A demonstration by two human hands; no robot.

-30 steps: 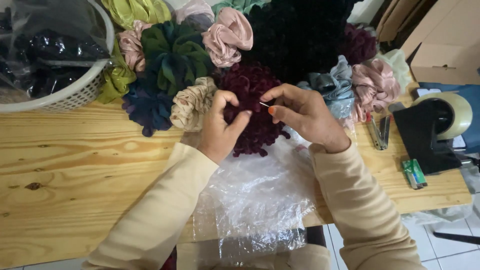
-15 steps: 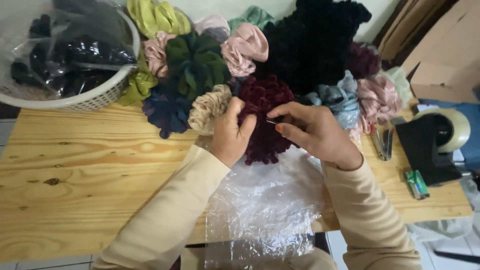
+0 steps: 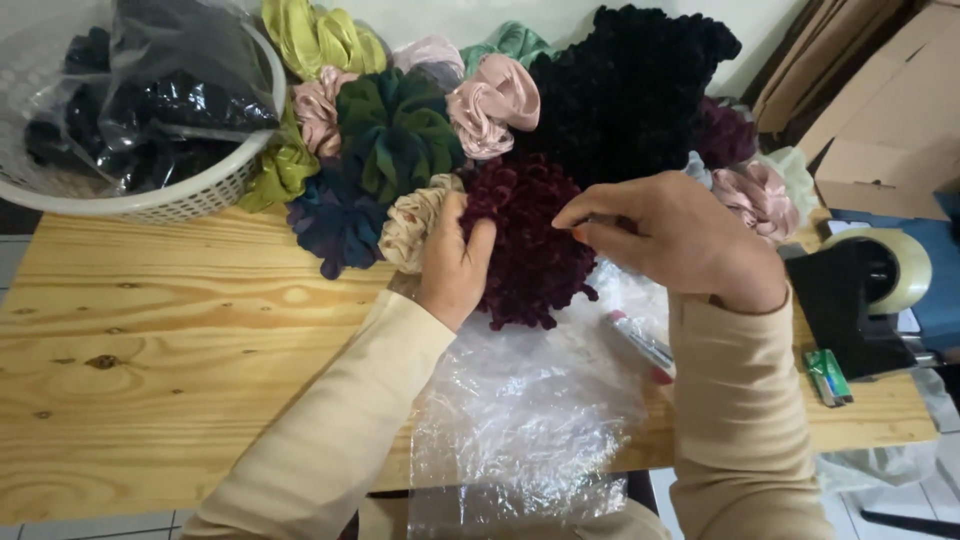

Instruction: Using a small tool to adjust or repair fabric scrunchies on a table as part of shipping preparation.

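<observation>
A dark burgundy velvet scrunchie [image 3: 530,255] lies at the near edge of a pile of scrunchies on the wooden table [image 3: 170,340]. My left hand [image 3: 455,265] grips its left side, thumb pressed into the fabric. My right hand [image 3: 670,235] has its back to the camera, and its fingertips pinch together at the scrunchie's upper right edge. Whether they also hold something thin is hidden. A cream scrunchie [image 3: 415,225] touches my left hand's fingers. A crumpled clear plastic sheet [image 3: 530,410] lies under my forearms.
Behind are green, pink, navy and black scrunchies [image 3: 395,130]. A white basket [image 3: 150,205] of black bagged items stands far left. A pink-tipped pen-like tool [image 3: 640,345], a black tape dispenser [image 3: 870,300] and a green lighter [image 3: 828,375] lie right. Cardboard boxes [image 3: 890,130] stand far right.
My right hand has turned its back to the camera and closed in on the scrunchie. The thin needle-like thing seen between its fingers earlier no longer shows. My left hand keeps its grip.
</observation>
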